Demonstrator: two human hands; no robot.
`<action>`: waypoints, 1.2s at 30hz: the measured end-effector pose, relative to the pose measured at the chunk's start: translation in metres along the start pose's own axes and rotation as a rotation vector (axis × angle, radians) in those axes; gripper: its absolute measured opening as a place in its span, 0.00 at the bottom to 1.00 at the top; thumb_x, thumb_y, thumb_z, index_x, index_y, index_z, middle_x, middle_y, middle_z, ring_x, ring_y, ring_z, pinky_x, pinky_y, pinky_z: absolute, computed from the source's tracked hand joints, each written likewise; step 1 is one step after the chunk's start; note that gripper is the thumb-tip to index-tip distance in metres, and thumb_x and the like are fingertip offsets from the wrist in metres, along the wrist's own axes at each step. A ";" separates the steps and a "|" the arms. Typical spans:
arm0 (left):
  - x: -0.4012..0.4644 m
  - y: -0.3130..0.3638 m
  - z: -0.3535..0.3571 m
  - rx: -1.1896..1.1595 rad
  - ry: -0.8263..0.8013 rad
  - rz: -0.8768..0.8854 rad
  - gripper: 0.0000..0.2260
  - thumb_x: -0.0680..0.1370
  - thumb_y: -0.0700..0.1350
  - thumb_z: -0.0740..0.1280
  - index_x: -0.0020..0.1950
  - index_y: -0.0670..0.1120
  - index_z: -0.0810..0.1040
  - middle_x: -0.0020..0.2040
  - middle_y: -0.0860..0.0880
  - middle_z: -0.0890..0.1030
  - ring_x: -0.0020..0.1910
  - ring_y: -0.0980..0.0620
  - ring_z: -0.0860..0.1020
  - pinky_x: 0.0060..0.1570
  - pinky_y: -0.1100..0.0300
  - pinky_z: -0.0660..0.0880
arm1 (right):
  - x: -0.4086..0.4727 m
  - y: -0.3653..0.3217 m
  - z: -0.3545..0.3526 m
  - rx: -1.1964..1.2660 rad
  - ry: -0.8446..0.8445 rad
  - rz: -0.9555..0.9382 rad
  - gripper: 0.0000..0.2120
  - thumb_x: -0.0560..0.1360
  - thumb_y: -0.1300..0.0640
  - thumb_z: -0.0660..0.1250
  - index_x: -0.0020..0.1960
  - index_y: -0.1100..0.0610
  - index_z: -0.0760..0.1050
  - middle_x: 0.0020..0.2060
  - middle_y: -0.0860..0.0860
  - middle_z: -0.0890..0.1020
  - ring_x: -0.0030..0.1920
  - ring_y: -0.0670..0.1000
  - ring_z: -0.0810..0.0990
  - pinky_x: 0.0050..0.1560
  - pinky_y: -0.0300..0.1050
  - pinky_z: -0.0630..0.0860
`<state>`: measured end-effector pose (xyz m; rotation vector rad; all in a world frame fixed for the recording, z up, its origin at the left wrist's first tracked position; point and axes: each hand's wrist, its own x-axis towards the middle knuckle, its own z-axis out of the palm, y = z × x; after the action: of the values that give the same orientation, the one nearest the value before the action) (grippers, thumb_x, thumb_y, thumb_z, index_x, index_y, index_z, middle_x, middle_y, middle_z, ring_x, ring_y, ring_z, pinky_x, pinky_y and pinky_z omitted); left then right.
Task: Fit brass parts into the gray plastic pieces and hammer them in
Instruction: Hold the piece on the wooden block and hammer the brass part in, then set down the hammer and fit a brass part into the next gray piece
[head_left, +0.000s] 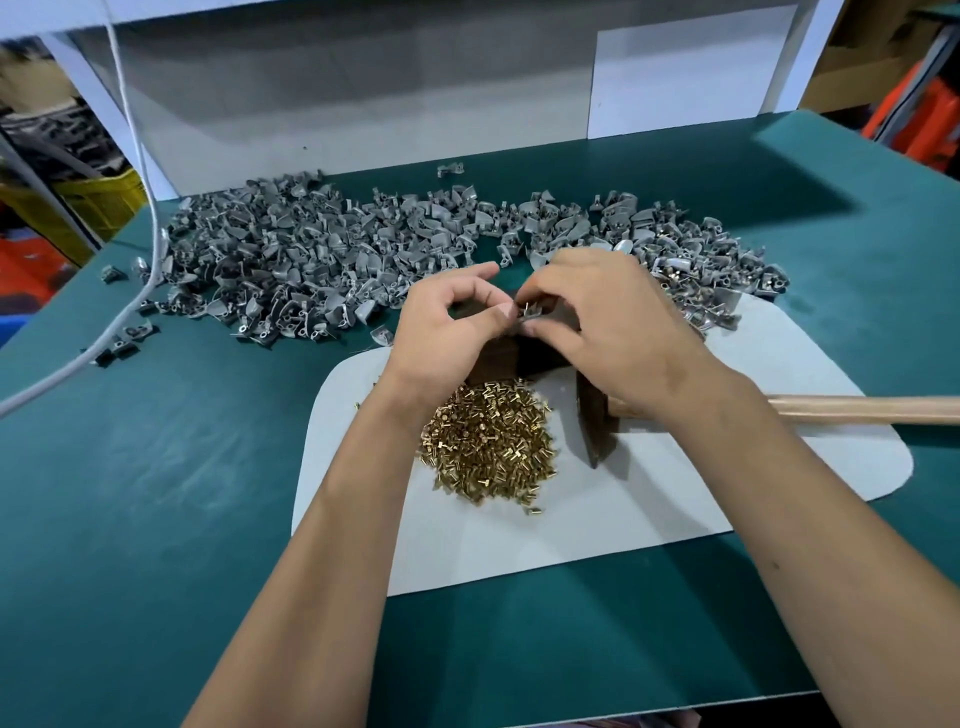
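1. Both hands meet just above the middle of the frame, over a dark brown block (519, 353) that stands on a pale grey mat with rounded corners (649, 499).
2. The left hand (441, 322) has its thumb and fingers curled in, its grip pinching a small grey plastic piece (530, 314) at the block's top edge.
3. The right hand (597, 322) pinches at the same spot with curled fingers. A small brass part (525, 304) stands up out of the piece between the fingertips, so I judge this one is being fitted and is not yet hammered.
4. A large heap of grey moulded plastic pieces (311, 260) spreads across the upper left and centre of the green surface (156, 493). I see no brass in them, so most of the work looks left to do.
5. At the upper right a smaller heap of grey pieces with brass glinting in them (696, 270) probably holds the finished ones, far fewer.
6. A pile of loose brass parts (488, 447) lies on the mat just below the hands, still plentiful.
7. A hammer with a dark head and pale wooden handle (831, 408) lies on the mat under the right wrist, its handle running off the right edge; nobody holds it.
8. A white cable (140, 182) hangs down the left side and trails over the surface, well apart from the hands.
9. A white backboard (363, 104) closes the far side. Yellow and orange crates sit beyond the edges.
10. The right forearm lies across the hammer and must lift before that hand can take it.
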<state>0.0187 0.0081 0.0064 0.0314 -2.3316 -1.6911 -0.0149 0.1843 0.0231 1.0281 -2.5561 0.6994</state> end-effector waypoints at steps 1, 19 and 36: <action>0.001 -0.001 0.000 -0.008 0.010 0.009 0.10 0.76 0.36 0.72 0.38 0.49 0.83 0.66 0.47 0.80 0.68 0.53 0.76 0.71 0.43 0.69 | -0.003 0.002 0.003 0.008 0.045 -0.002 0.09 0.77 0.50 0.73 0.54 0.53 0.82 0.47 0.50 0.81 0.51 0.53 0.78 0.53 0.54 0.76; 0.011 -0.040 -0.070 0.452 0.301 -0.054 0.14 0.76 0.34 0.69 0.51 0.52 0.87 0.48 0.57 0.83 0.31 0.64 0.76 0.33 0.61 0.79 | -0.014 0.024 0.007 -0.013 0.461 0.491 0.09 0.77 0.49 0.73 0.49 0.54 0.84 0.39 0.51 0.85 0.40 0.53 0.82 0.46 0.43 0.77; 0.013 -0.044 -0.087 0.446 0.306 -0.009 0.15 0.72 0.33 0.73 0.41 0.54 0.85 0.34 0.62 0.81 0.32 0.66 0.77 0.31 0.74 0.68 | 0.010 -0.057 0.037 -0.071 0.135 -0.083 0.05 0.79 0.53 0.70 0.48 0.54 0.81 0.43 0.49 0.83 0.47 0.50 0.75 0.47 0.48 0.76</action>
<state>0.0195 -0.0888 -0.0071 0.3566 -2.4111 -1.0477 0.0150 0.1223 0.0151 1.0211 -2.3913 0.6290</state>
